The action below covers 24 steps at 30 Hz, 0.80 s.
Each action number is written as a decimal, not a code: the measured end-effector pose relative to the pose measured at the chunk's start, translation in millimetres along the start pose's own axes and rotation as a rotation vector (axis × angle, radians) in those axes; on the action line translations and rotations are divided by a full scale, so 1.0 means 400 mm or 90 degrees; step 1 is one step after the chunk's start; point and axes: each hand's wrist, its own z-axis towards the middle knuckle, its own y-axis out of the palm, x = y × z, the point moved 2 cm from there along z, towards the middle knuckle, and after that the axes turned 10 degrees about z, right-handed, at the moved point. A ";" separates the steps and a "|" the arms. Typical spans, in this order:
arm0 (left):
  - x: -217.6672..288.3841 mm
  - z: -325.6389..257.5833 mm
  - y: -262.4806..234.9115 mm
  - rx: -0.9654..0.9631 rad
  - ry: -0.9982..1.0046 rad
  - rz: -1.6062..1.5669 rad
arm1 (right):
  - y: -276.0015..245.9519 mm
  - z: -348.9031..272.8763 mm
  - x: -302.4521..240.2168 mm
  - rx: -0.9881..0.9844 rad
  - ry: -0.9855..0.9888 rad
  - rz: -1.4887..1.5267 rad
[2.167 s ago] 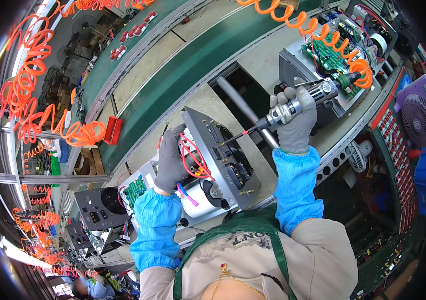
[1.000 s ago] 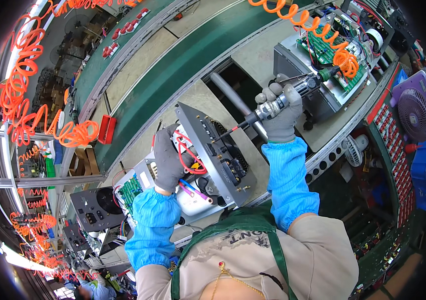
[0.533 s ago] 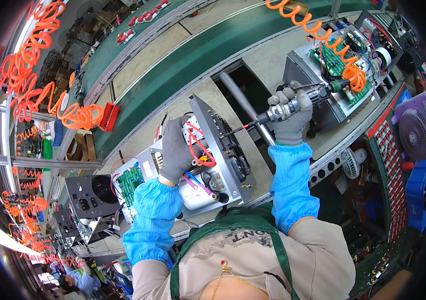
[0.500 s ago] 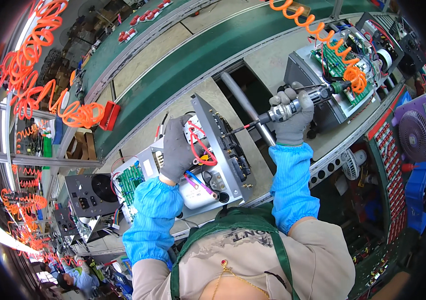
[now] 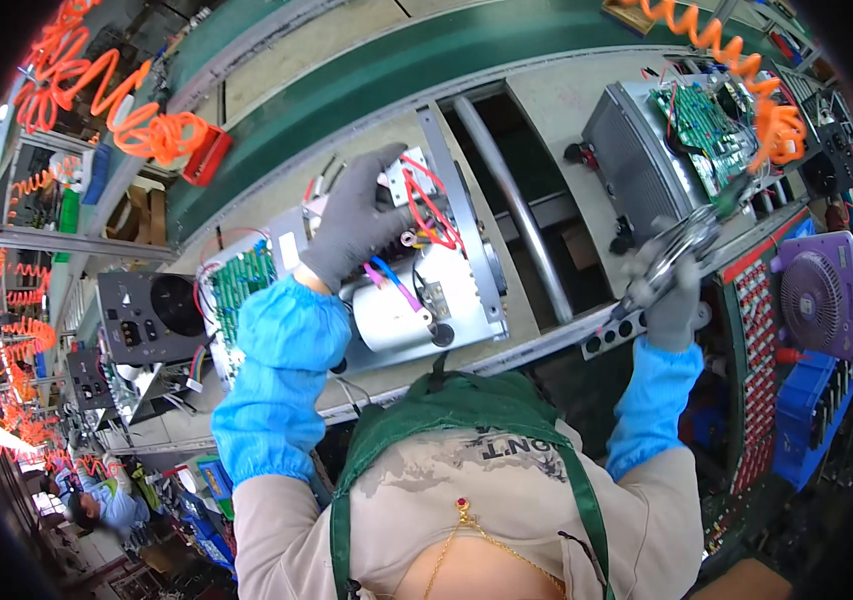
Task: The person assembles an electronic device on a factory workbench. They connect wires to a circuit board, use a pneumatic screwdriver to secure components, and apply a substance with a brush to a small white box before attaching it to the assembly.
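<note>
Far left: orange coiled air hoses (image 5: 137,125) hang over the line; below them a dark grey panel with a round socket (image 5: 152,315) stands on the table (image 5: 557,105), well apart from the hands.
Green circuit board (image 5: 237,285): just left of the left forearm, standing beside the open unit.
Left hand (image 5: 357,215): grey glove and blue sleeve cover; its grip is closed on the upper edge of the open metal unit (image 5: 427,300), fingers curled among the wiring.
Open metal unit: lies on the table straight ahead of the person, tilted; its grey side plate runs up along the right edge.
In the way: red wires (image 5: 432,205) loop just beside the left fingers, with a blue and a purple lead beneath them, crowding the inside of the unit.
Steel roller bar (image 5: 512,205): lies in the gap in the table, between the two hands.
Second unit (image 5: 647,150): grey case with a green board on top, just beyond the right hand.
Right hand (image 5: 667,290): gloved, blurred; grip closed around the powered screwdriver (image 5: 682,245), held up off the table and clear of the open unit.
Far right: a purple fan (image 5: 817,295) beside the table edge.
</note>
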 end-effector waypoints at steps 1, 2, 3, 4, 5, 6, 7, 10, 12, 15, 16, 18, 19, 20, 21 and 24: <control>-0.005 -0.001 0.002 0.026 -0.006 -0.027 | -0.039 -0.044 0.025 0.020 0.063 -0.006; -0.011 -0.002 0.007 0.035 -0.010 -0.015 | -0.070 -0.091 0.056 0.098 0.127 -0.061; -0.012 0.001 0.009 0.042 -0.011 0.000 | -0.102 -0.136 0.088 0.177 0.188 -0.114; -0.019 0.004 0.011 0.046 0.002 0.005 | -0.133 -0.169 0.123 0.170 0.251 -0.152; -0.028 0.003 0.010 0.050 0.011 0.011 | -0.163 -0.197 0.160 0.162 0.318 -0.191; -0.035 -0.004 0.007 0.059 0.019 0.019 | -0.195 -0.213 0.203 0.166 0.309 -0.227; -0.033 -0.005 0.009 0.041 0.026 -0.021 | -0.224 -0.228 0.249 0.171 0.296 -0.262; 0.006 -0.035 -0.018 0.004 -0.026 -0.104 | -0.245 -0.250 0.356 0.281 0.282 -0.249; 0.028 -0.065 -0.044 0.063 -0.011 -0.085 | -0.324 -0.253 0.436 0.279 0.234 -0.322; 0.019 -0.161 -0.115 0.127 -0.018 -0.082 | -0.373 -0.270 0.472 0.229 0.270 -0.430; 0.004 -0.208 -0.144 0.153 -0.032 -0.101 | -0.354 -0.276 0.467 0.196 0.256 -0.470; -0.012 -0.305 -0.196 0.217 -0.072 -0.162 | -0.355 -0.285 0.463 0.119 0.258 -0.608; -0.046 -0.353 -0.214 0.276 -0.044 -0.121 | -0.371 -0.291 0.475 0.090 0.232 -0.628; -0.067 -0.397 -0.232 0.325 -0.066 -0.156 | -0.393 -0.299 0.477 0.087 0.263 -0.628; -0.085 -0.442 -0.248 0.374 -0.087 -0.191 | -0.411 -0.305 0.480 0.086 0.293 -0.627; -0.141 -0.569 -0.278 0.482 -0.169 -0.210 | -0.416 -0.312 0.479 0.147 0.250 -0.625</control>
